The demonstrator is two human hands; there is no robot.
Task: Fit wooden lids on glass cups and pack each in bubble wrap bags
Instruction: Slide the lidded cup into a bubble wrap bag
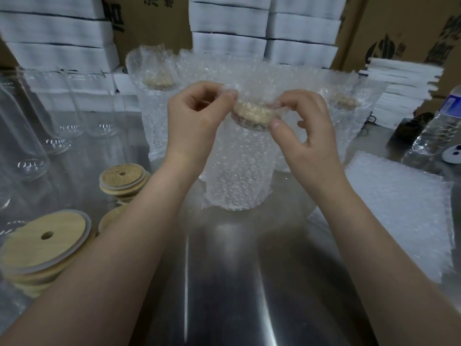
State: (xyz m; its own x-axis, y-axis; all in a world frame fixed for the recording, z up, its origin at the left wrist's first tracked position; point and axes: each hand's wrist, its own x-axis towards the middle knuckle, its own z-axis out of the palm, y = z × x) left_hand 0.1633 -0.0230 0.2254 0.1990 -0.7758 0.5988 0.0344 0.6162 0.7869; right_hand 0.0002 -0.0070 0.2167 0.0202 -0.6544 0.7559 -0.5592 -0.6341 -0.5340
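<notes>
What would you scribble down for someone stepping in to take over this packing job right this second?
Left hand and right hand: each pinches the open top of the bubble wrap bag, which stands upright on the table.
Inside the bag: a cup with its wooden lid on.
Done: at least two packed cups stand behind it.
Left: probably fold this bag's top shut. Then work through the bare glass cups at far left, using the loose wooden lids stacked near them and the flat bubble wrap bags at right.
</notes>
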